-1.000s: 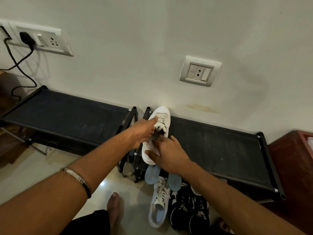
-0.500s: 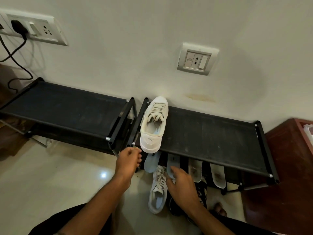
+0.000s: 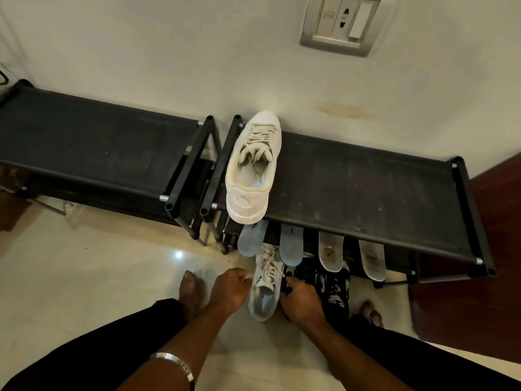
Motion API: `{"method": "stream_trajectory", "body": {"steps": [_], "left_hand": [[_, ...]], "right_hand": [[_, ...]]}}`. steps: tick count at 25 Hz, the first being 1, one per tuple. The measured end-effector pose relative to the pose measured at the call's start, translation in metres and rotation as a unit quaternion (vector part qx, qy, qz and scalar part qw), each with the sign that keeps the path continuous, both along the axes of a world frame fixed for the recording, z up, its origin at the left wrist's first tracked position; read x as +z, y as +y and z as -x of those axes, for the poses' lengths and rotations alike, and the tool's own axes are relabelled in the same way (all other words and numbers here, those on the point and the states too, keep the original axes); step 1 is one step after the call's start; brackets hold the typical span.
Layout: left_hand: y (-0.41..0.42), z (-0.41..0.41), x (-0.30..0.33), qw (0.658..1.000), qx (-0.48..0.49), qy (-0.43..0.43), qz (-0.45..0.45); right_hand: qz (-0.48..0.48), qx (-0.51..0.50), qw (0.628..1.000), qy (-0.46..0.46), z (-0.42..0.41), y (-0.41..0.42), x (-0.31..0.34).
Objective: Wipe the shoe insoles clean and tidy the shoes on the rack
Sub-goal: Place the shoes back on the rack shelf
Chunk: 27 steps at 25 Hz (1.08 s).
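Left hand [image 3: 229, 289] and right hand [image 3: 300, 299] on either side of white sneaker on floor [image 3: 265, 289], fingers curled against its sides. Second white sneaker [image 3: 253, 167] atop black shoe rack [image 3: 380, 190]; four insoles [image 3: 291, 245] leaning beneath.

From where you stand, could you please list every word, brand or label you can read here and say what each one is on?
"RAM": engraved letters on the metal bracelet on the left wrist; the rest of the engraving is cut off.
Leaping-cat logo, no words: heel of the white sneaker on the rack.
Dark print on the blue insole: too blurred to read.
Marks on the two beige insoles: too blurred to read.
Wall socket plate: small marking, unreadable.
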<state>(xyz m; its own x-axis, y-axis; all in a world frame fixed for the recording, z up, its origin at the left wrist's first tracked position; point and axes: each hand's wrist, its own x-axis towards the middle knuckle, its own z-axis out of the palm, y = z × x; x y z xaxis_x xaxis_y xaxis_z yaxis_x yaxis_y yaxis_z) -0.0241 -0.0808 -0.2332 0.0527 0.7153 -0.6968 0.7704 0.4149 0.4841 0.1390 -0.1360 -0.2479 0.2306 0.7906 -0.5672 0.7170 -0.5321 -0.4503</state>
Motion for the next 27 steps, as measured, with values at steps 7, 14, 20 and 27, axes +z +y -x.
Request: {"method": "stream_trajectory", "body": {"steps": [7, 14, 20, 27], "left_hand": [[0.002, -0.015, -0.069, 0.998, -0.042, 0.051, -0.001], [-0.006, -0.031, -0.123, 0.992, -0.086, 0.088, 0.003], [-0.002, -0.034, -0.15, 0.991, -0.087, 0.095, -0.021], [-0.003, -0.033, -0.157, 0.988, -0.084, 0.122, -0.038]], "right_hand": [[0.045, 0.015, 0.999, -0.008, -0.002, 0.011, -0.053], [0.074, 0.041, 0.996, -0.027, 0.0, 0.018, -0.1], [0.067, 0.028, 0.995, -0.064, 0.002, 0.026, -0.127], [0.068, 0.011, 0.994, -0.084, 0.002, 0.029, -0.125]]}}
